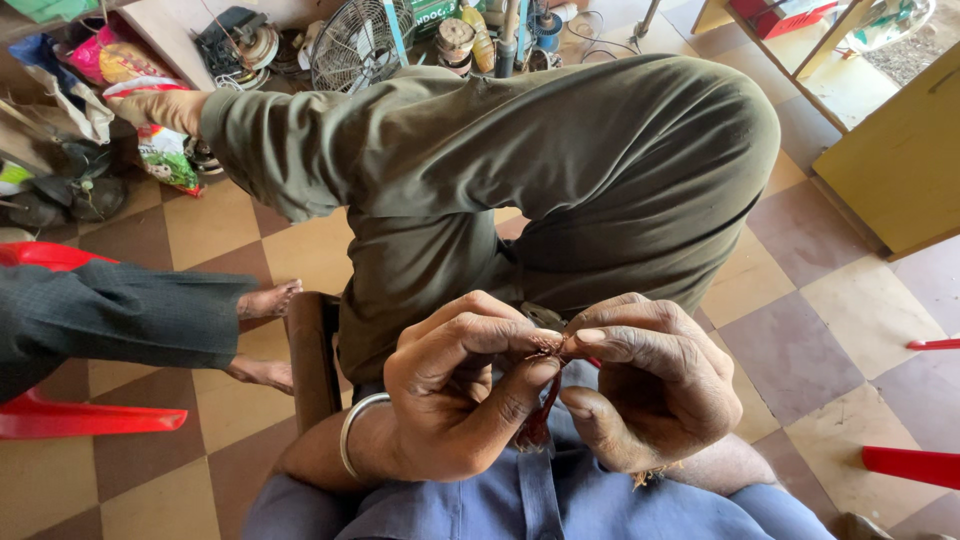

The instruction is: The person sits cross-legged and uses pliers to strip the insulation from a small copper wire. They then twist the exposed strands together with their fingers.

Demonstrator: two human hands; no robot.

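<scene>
We hold both hands close in front of our chest, above the blue shirt (540, 505). Our left hand (455, 395) is curled nearly closed, thumb and forefinger pinched on the frayed end of a bundle of reddish-brown wire (545, 345). Our right hand (655, 385) is curled the same way, its thumb and forefinger pinching the same frayed end from the other side, so the fingertips of both hands almost meet over it. The rest of the wire hangs down between our palms, dark red, toward the shirt. A metal bangle (352, 435) circles our left wrist.

Just beyond our hands lies our bent leg in olive-green trousers (560, 170), crossed over a dark wooden seat edge (312, 355) to the left of our left hand. Farther left, well apart from us, another person's dark-sleeved leg (120, 315) and bare feet (265, 300) rest above the checkered floor tiles (810, 330), beside a red plastic chair (60, 420). Far beyond our knee stands a fan grille (355, 45) among clutter.
</scene>
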